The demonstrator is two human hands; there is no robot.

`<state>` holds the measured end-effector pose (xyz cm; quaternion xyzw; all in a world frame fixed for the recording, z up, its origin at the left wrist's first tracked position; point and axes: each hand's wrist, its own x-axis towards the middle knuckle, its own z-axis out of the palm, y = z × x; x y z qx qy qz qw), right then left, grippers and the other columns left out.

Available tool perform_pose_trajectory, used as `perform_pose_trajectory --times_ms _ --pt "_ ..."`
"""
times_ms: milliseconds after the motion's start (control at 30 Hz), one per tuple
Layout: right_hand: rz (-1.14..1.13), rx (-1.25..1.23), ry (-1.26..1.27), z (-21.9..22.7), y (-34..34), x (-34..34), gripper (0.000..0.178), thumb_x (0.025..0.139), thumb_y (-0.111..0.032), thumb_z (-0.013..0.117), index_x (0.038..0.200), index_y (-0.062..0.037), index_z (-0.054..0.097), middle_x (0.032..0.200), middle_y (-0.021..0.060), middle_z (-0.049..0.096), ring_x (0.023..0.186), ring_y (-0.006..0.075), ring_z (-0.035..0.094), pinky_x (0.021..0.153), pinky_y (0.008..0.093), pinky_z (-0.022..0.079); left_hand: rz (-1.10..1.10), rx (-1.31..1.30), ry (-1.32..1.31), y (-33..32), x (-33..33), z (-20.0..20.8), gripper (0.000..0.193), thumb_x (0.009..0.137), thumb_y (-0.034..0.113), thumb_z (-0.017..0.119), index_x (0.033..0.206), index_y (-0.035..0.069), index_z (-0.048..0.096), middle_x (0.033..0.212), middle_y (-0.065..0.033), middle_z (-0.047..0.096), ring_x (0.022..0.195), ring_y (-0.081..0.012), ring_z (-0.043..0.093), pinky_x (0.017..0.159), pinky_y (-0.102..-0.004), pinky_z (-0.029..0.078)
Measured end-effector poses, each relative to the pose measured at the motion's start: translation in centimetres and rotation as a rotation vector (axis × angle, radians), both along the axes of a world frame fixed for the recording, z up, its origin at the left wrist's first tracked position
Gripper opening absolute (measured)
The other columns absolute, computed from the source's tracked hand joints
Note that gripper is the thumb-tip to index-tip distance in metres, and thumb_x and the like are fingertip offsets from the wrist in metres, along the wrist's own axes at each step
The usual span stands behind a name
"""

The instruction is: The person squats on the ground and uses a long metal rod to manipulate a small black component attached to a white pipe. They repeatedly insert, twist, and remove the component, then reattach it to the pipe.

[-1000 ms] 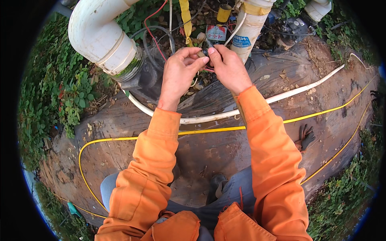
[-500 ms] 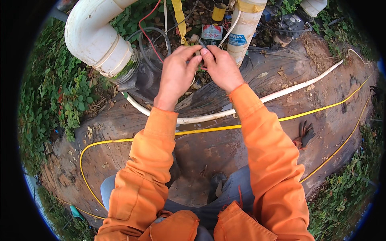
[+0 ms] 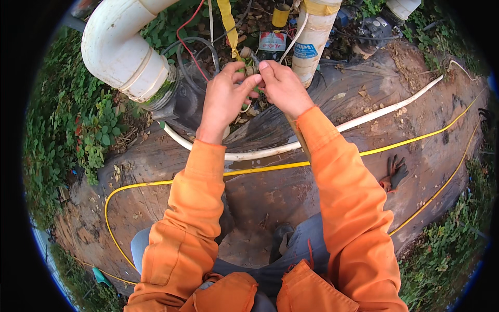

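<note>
In the upper middle my two hands meet, thumbs close together. My right hand (image 3: 285, 87) is closed in a pinch at the end of a dark grey cable-like piece (image 3: 254, 58). My left hand (image 3: 227, 96) has its fingers curled beside it, around something small that the fingers mostly hide. A yellow strip (image 3: 227, 21) hangs down just above my left fingers. Below my right wrist a narrow brownish strip (image 3: 298, 134) shows, partly covered by the sleeve. Thin wires, one of them red (image 3: 183, 42), run near the hands.
A thick white elbow pipe (image 3: 117, 57) stands left, an upright white pipe (image 3: 310, 44) right. A white hose (image 3: 374, 117) and a yellow hose (image 3: 270, 168) cross the dark sheeting (image 3: 291, 192). A dark glove (image 3: 396, 171) lies right. Behind are a red-and-white box (image 3: 272, 41) and a yellow can (image 3: 280, 15).
My left hand has shifted slightly left and down, its fingers less tightly pressed. The brownish strip has come into sight below my right wrist. The right hand has barely moved.
</note>
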<state>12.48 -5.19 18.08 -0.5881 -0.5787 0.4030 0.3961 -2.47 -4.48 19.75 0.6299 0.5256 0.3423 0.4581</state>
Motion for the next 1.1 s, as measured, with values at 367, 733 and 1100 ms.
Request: perform_pose_trajectory --times_ms 367,733,1100 --pt "0.000 0.051 -0.100 -0.2 0.1 0.0 0.025 0.098 -0.022 0.046 0.094 0.0004 0.056 0.082 0.0267 0.062 0.084 0.0478 0.058 0.071 0.0527 0.045 -0.086 -0.210 0.043 0.9 -0.4 1.3 0.037 0.096 0.024 0.058 0.118 -0.006 0.058 0.084 -0.0079 0.067 0.053 -0.0096 0.060 0.047 -0.0226 0.047" --pt "-0.026 0.078 -0.160 -0.3 0.1 0.4 0.024 0.098 -0.022 0.047 0.094 -0.0001 0.057 0.081 0.0271 0.062 0.083 0.0482 0.059 0.071 0.0534 0.045 -0.117 -0.141 0.103 1.4 0.2 0.5 0.038 0.097 0.030 0.055 0.100 -0.007 0.063 0.079 -0.0113 0.069 0.049 -0.0131 0.062 0.043 -0.0265 0.047" --pt "-0.053 0.049 -0.178 -0.4 0.3 0.9 0.026 0.098 -0.023 0.046 0.095 0.0002 0.057 0.084 0.0267 0.063 0.087 0.0467 0.059 0.074 0.0524 0.046 -0.185 0.195 0.218 1.5 1.0 0.0 0.055 0.100 0.043 0.047 0.106 -0.010 0.061 0.074 -0.0095 0.067 0.047 -0.0099 0.058 0.041 -0.0227 0.043"
